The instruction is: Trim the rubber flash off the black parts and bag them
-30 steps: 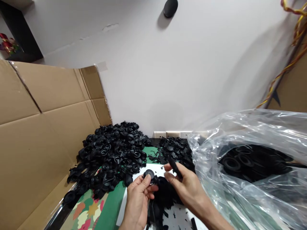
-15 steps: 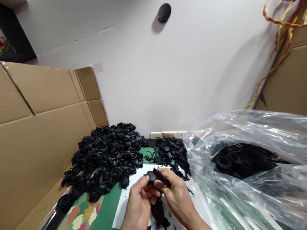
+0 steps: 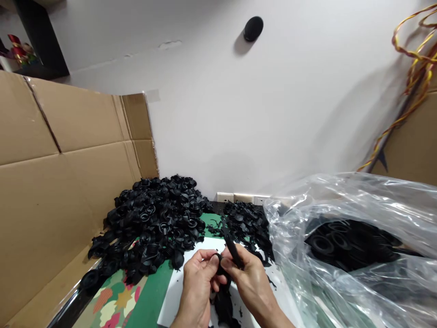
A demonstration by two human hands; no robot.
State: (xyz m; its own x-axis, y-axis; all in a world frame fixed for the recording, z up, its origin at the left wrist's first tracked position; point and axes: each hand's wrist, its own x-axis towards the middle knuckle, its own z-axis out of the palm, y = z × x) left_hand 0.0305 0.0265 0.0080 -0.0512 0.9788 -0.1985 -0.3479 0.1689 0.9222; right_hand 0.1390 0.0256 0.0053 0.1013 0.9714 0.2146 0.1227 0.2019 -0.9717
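My left hand is closed, pinching a small round black rubber part between thumb and fingers. A slim black tool with a narrow tip lies in my right hand, pointing up and away; its exact kind is unclear. My right thumb and fingertips also press at the edge of the rubber part, so both hands meet there. Beneath them, black scraps lie on a white board. The fingers partly hide the rubber part.
A large heap of black rubber parts stands left, a smaller scrap pile behind the board. At right, a clear plastic bag holds black ring-shaped parts. Cardboard walls the left side; sockets sit on the back wall.
The rubber part has turned in my left fingers, its round face no longer facing up. The tool now points more upright, tip away from the part. The view has shifted slightly.
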